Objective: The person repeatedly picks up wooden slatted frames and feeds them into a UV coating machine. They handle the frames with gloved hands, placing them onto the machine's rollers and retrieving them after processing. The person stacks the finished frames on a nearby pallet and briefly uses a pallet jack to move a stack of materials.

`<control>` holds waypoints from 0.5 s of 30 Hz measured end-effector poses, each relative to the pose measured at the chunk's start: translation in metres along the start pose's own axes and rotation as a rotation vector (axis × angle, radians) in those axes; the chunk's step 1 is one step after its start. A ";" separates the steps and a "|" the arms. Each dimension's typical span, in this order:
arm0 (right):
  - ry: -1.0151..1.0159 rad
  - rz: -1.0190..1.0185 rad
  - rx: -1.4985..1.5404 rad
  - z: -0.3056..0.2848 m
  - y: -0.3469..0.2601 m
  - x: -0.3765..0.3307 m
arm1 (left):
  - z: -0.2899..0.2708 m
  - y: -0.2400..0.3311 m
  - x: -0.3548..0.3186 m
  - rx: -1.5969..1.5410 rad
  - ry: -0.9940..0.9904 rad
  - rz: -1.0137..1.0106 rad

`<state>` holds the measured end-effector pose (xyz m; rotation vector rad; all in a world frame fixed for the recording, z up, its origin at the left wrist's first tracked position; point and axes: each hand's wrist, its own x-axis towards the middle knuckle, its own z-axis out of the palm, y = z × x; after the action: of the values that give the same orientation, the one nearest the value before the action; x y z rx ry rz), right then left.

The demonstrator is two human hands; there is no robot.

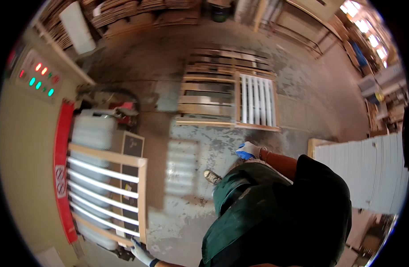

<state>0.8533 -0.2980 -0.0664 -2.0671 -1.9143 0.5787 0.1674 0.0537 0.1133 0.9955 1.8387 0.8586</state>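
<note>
A wooden frame with white slats [141, 191] juts out of a machine on the left, lying across clear ribbed rollers or padding [94, 133]. My left hand [143, 254], in a white glove, grips the frame's near corner, its fingers closed at the wooden edge. My right hand [248, 150], in a white and blue glove, is held in front of my body with its fingers curled in. Nothing shows in it. Ahead on the floor, a similar frame with white slats [258, 100] lies on the right part of a wooden pallet [206, 109].
The machine's panel [40, 73] has red and green lights, and a red strip [63, 173] runs down its side. A stack of white boards [362, 171] stands at my right. Flattened cardboard [124, 15] is piled at the back left. A table [313, 22] stands far right.
</note>
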 end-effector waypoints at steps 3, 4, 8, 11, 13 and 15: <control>-0.080 0.158 -0.295 0.061 0.060 -0.132 | 0.022 -0.001 0.000 -0.055 0.078 0.208; -0.115 0.194 -0.393 0.070 0.072 -0.164 | 0.032 -0.004 -0.009 -0.023 0.136 0.229; 0.051 1.383 1.136 0.062 0.059 -0.239 | 0.067 -0.030 -0.057 0.130 0.273 0.148; 0.011 1.633 1.154 0.062 0.076 -0.269 | 0.108 -0.082 -0.106 0.249 0.215 -0.190; -0.050 1.595 1.074 0.060 0.104 -0.283 | 0.142 -0.118 -0.138 0.353 0.117 -0.492; -0.247 1.447 0.855 0.069 0.152 -0.294 | 0.202 -0.162 -0.174 0.482 -0.068 -0.728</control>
<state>0.9419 -0.6094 -0.1638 -2.3483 0.2316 1.5557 0.3575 -0.1380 -0.0434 0.5280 2.1698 -0.0592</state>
